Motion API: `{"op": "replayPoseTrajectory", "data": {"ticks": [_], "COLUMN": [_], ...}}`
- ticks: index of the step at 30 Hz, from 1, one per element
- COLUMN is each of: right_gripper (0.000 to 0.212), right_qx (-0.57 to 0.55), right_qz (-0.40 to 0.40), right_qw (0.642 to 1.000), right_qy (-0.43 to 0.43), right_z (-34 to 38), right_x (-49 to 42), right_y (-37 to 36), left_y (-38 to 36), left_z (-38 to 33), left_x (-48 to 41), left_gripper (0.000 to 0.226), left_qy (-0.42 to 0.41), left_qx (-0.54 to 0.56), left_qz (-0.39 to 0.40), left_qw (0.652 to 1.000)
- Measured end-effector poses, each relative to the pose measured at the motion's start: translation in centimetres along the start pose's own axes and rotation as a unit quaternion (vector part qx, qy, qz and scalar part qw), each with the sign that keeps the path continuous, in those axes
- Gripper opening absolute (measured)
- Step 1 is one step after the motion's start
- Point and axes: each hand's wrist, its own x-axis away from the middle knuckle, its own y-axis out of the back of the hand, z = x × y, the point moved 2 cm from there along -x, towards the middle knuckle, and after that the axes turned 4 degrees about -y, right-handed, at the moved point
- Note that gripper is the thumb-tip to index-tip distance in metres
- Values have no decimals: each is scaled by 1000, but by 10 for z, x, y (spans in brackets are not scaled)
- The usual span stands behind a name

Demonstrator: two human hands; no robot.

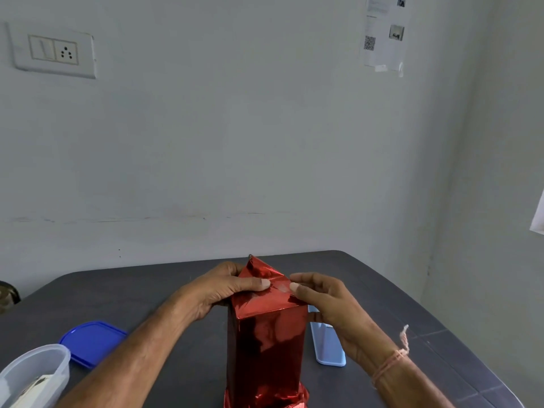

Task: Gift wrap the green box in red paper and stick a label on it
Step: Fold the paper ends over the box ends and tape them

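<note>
Fingers (259, 284) of 2 hands pinching folded red paper (265, 346) atop upright box, left hand (226, 290), right hand (321, 301), blue lid (92, 341) left of box

A plain indoor room, more like a small office or workroom than a kitchen. Bare pale walls (235, 128) meet at a corner, with a switch-and-socket plate (54, 53) on the left and printed notices bearing a QR code (384, 33) taped up on the right. A dark tabletop (412, 313) stands against the wall.
</note>
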Motion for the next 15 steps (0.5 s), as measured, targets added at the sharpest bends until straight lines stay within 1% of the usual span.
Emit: {"op": "replayPoseTrajectory", "data": {"ticks": [3,5,8,11,13,15], "right_gripper": [31,32,25,19,18,18], "right_qx": [3,33,102,106,115,124], "right_qz": [11,21,56,91,96,91], "right_qw": [1000,999,991,988,986,986], "right_qy": [20,38,65,68,69,71], "right_z": [13,26,43,56,62,63], "right_x": [-9,-20,-39,-51,-54,-58], "right_y": [-5,-11,-22,-25,-26,-27], "left_y": [-1,-2,-2,-1,-1,-1], "left_z": [-3,-6,-10,-10,-8,-7], "left_x": [3,3,3,3,2,2], "left_gripper": [32,28,30,34,37,33], "left_qy": [-21,-31,-45,-47,-45,-47], "left_qx": [-23,-28,-40,-42,-40,-37], "left_qz": [12,17,25,24,24,24], "left_qw": [999,999,998,998,998,998]}}
